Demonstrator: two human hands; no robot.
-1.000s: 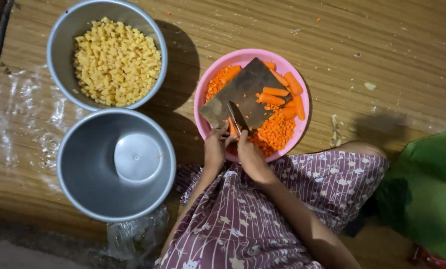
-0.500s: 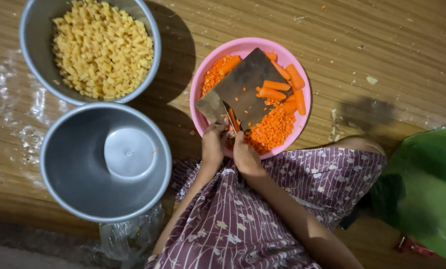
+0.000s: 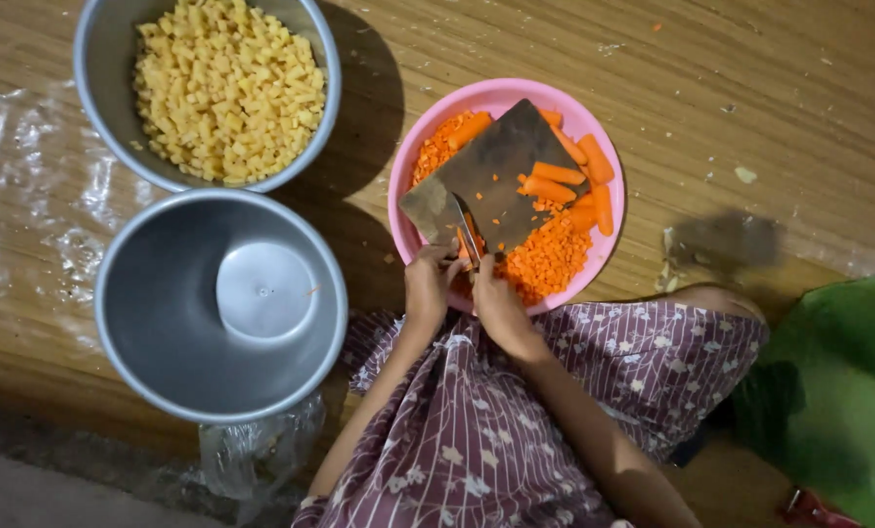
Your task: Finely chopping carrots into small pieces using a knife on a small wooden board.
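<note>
Head view shows the right hand (image 3: 501, 303) gripping a knife (image 3: 467, 230) over the dark cutting board (image 3: 491, 176) propped in the pink bowl (image 3: 413, 156); the left hand (image 3: 428, 288) pinches a carrot piece (image 3: 464, 256) beside the blade. Fingertips risk a nick if that tilted board shifts.

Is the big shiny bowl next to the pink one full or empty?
Almost empty: the big metal bowl shows its bare grey bottom, with only one tiny orange speck inside.
</note>
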